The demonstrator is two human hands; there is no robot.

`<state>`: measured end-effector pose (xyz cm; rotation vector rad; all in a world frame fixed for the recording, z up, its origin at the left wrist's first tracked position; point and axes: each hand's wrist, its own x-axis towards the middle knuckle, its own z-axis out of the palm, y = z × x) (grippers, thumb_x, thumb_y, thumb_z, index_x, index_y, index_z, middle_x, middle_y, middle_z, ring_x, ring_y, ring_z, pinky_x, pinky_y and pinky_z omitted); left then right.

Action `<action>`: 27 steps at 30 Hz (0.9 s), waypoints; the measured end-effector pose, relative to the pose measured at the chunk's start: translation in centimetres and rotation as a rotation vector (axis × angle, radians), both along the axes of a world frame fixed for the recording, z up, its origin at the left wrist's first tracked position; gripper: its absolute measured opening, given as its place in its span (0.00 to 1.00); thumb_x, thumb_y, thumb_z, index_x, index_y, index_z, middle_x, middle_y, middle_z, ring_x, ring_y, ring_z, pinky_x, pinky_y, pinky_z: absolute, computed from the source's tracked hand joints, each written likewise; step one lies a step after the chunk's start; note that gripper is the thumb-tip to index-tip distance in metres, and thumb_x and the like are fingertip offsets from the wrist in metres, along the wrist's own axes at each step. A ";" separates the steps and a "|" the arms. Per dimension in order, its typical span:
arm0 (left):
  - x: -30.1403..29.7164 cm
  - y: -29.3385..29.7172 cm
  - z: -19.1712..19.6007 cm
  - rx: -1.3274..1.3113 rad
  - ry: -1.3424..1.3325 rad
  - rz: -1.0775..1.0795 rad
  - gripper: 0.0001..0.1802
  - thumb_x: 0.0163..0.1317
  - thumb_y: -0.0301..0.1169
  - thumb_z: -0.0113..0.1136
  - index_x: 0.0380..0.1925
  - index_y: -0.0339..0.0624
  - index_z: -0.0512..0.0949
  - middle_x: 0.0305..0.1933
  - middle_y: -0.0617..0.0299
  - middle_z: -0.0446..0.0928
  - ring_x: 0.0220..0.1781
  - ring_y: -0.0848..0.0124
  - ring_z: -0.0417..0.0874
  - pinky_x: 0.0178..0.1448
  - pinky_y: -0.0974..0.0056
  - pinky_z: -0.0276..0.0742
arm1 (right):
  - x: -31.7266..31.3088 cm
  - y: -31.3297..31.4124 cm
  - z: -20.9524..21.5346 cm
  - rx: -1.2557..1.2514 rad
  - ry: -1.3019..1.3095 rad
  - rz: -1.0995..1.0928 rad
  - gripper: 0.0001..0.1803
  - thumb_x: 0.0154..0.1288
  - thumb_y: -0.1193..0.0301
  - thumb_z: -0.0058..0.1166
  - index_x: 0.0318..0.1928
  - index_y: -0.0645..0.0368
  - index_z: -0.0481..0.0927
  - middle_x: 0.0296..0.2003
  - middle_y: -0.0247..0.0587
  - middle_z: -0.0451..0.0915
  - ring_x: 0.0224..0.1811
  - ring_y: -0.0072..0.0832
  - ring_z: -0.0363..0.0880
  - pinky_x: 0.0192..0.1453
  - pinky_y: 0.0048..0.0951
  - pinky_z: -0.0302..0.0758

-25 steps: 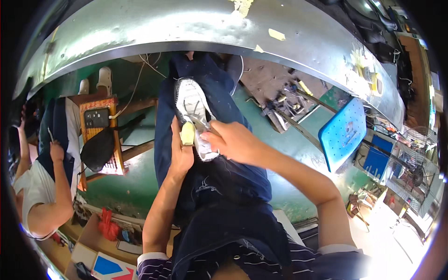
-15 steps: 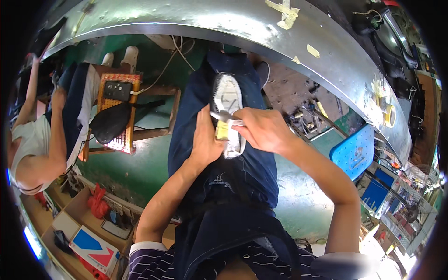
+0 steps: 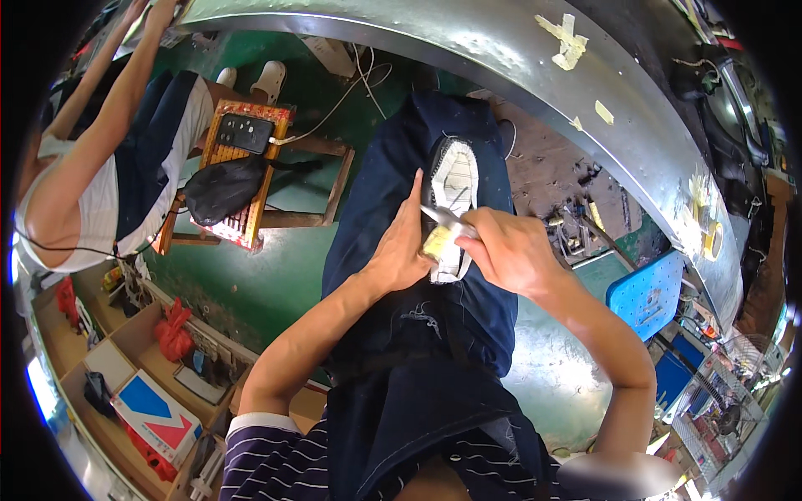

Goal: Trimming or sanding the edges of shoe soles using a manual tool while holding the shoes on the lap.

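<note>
Head view. A shoe (image 3: pixel 452 200) lies sole-up on the person's lap, across the dark blue apron (image 3: pixel 434 334) that covers the thighs; its pale tread faces the camera, toe pointing away from the body. All places below are taken from this shoe.

Left hand (image 3: pixel 403 246): flat against the shoe's left side, fingers stretched along its edge toward the toe, palm pressed to the upper. It steadies the shoe; the hand is extended, not curled.

Right hand (image 3: pixel 510 250): at the shoe's near right, closed in a fist around a slim metal tool (image 3: pixel 443 219). The tool's tip lies on the sole near the heel end. Beside that tip, a yellowish patch (image 3: pixel 436 242) sits on the heel part; whether it is glue or a pad cannot be told.

Beyond the shoe's toe: a curved grey metal worktop (image 3: pixel 468 42) edge with scraps of yellow tape (image 3: pixel 570 42) stuck on it.

Left of the shoe, well apart: a wooden stool (image 3: pixel 251 179) on the green floor (image 3: pixel 276 267), carrying a dark phone (image 3: pixel 245 132) and a black pouch (image 3: pixel 221 188). Further left, another person (image 3: pixel 92 175) sits in a white shirt, arm raised.

Right of the shoe, well apart: a blue plastic chair (image 3: pixel 647 292).

Near-left of the shoe, low down: wooden shelves (image 3: pixel 117 367) with a red bag (image 3: pixel 174 330) and a blue-and-red box (image 3: pixel 159 416).
</note>
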<state>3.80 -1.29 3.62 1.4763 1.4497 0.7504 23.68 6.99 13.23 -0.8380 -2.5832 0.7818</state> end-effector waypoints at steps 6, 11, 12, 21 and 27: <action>0.4 0.5 1.7 -0.064 -0.241 0.013 0.77 0.46 0.34 0.81 0.78 0.32 0.25 0.75 0.40 0.65 0.75 0.48 0.69 0.79 0.56 0.63 | -0.2 -0.3 -0.5 -0.080 -0.406 0.091 0.13 0.69 0.64 0.62 0.41 0.60 0.75 0.30 0.42 0.81 0.31 0.40 0.84 0.33 0.39 0.77; 0.6 0.4 1.0 -0.026 -0.094 -0.052 0.84 0.45 0.35 0.85 0.77 0.42 0.17 0.78 0.44 0.62 0.79 0.53 0.65 0.81 0.57 0.60 | 0.9 -1.1 -2.3 -0.007 -0.149 0.109 0.15 0.74 0.60 0.55 0.38 0.59 0.73 0.29 0.47 0.81 0.32 0.43 0.85 0.31 0.41 0.78; 0.5 0.4 1.2 -0.059 -0.181 -0.007 0.82 0.46 0.34 0.84 0.78 0.41 0.20 0.78 0.45 0.62 0.79 0.54 0.65 0.82 0.57 0.59 | 0.3 -0.7 -2.3 -0.024 -0.332 0.148 0.15 0.74 0.60 0.56 0.39 0.59 0.73 0.28 0.47 0.81 0.31 0.43 0.85 0.31 0.41 0.77; -0.5 1.9 1.2 -0.255 -0.879 0.330 0.29 0.73 0.22 0.40 0.75 0.39 0.62 0.70 0.57 0.72 0.71 0.68 0.72 0.75 0.63 0.66 | 0.2 1.4 0.4 -1.123 0.038 -0.215 0.19 0.82 0.57 0.42 0.45 0.64 0.71 0.28 0.45 0.85 0.28 0.43 0.86 0.35 0.40 0.81; 0.6 2.3 -0.2 -0.419 -1.077 0.514 0.29 0.74 0.28 0.40 0.74 0.36 0.61 0.70 0.55 0.73 0.71 0.65 0.74 0.74 0.62 0.67 | -1.5 -2.8 -1.6 -0.780 -0.089 -0.410 0.20 0.83 0.57 0.41 0.42 0.63 0.71 0.20 0.43 0.79 0.20 0.34 0.81 0.29 0.38 0.76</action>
